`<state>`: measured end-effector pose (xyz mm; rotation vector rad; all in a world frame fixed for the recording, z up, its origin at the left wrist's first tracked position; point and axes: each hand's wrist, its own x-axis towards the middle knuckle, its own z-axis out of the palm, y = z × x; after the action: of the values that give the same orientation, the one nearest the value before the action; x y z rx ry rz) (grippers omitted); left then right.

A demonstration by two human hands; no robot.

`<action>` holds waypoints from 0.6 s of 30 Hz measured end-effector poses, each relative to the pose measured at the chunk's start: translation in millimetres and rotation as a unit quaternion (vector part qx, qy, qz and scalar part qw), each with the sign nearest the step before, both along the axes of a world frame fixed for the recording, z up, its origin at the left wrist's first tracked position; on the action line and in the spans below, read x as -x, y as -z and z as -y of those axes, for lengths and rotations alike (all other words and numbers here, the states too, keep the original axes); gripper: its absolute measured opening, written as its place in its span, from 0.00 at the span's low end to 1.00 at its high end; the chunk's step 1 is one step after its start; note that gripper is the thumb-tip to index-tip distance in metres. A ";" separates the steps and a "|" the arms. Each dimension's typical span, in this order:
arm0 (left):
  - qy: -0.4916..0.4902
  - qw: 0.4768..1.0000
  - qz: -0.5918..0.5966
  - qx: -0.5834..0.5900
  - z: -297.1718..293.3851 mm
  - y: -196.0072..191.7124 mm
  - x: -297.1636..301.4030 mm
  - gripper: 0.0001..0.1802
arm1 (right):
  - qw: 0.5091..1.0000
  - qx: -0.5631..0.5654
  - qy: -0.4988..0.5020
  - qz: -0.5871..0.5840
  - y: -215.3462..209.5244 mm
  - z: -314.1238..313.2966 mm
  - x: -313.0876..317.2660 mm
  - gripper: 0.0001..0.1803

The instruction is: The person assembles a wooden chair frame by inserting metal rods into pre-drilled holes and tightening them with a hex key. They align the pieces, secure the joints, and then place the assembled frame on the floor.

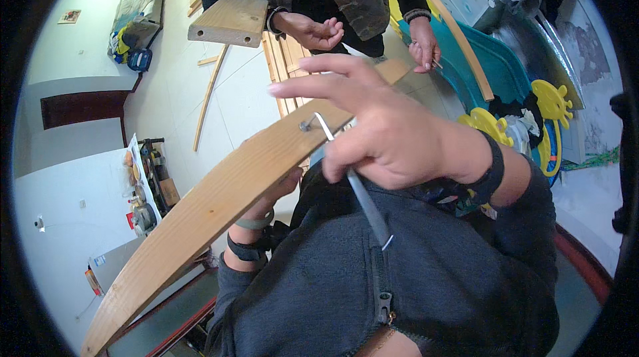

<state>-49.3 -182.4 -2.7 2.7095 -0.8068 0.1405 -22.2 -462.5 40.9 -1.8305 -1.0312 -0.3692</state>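
Note:
A long, curved wooden plank [219, 190] slants across the view from lower left to upper right. My left hand [283, 187] grips it from beneath, most of its fingers hidden by the wood. Over the plank's upper end, my right hand [379, 117] has its thumb against a bent hex key [366, 204], while two fingers stretch out to the left. The short arm of the key meets a metal bolt [305, 126] in the plank's face. Its long arm, thick and grey toward the free end, passes by my thumb and hangs above my dark jacket.
Opposite stands another person, one hand [309, 30] loosely curled, the other [426, 44] pinching something small and thin. A wooden board with holes [229, 20] juts out by that person's arm. Wooden strips [210, 100] lie on the tiled floor. At right are a teal plastic tub [489, 67] and yellow plastic pieces [552, 100].

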 end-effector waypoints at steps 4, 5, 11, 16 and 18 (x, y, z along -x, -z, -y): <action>0.049 0.975 0.210 -0.055 -16.3 7.3 -3.6 0.29 | 0.992 0.073 0.100 -0.022 17.8 12.6 5.1 0.05; 0.035 0.976 0.204 -0.061 -18.8 10.2 -2.2 0.29 | 0.990 0.059 0.120 -0.042 23.3 9.6 1.3 0.06; 0.005 0.992 0.112 0.051 -24.0 16.1 4.9 0.35 | 0.979 -0.019 0.188 -0.072 30.9 -20.3 -25.1 0.19; -0.015 0.996 0.048 0.069 -12.1 6.9 9.6 0.40 | 0.987 0.019 0.102 -0.124 18.9 -28.6 -30.1 0.22; -0.069 0.988 -0.041 0.132 -6.3 1.9 11.3 0.40 | 0.983 0.011 0.080 -0.164 16.5 -26.2 -29.5 0.20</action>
<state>-60.5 -176.1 -4.5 2.5010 -0.5350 0.1533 7.3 -436.2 24.4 -1.9203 -0.6669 -0.1437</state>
